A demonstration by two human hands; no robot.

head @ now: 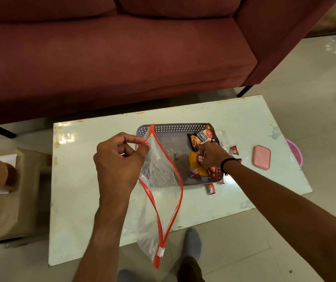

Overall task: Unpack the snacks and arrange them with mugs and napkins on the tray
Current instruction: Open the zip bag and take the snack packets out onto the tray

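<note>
My left hand [118,159] pinches the open mouth of a clear zip bag [159,192] with an orange zipper strip, holding it up over the table's front. A grey tray [173,129] with a perforated rim lies on the white table. On its right side lie a salted peanuts packet [200,139] and a yellow snack packet [196,165]. My right hand [214,155] rests on the yellow packet, fingers bent on it. Small red sachets [211,188] lie at the tray's right and front edge. A clear glass [224,139] stands just right of the tray.
A pink lidded box [262,157] sits near the right edge of the glossy white table [85,180]. A maroon sofa [122,53] fills the far side. A beige stool [4,190] stands to the left. My socked feet are below the table's front edge.
</note>
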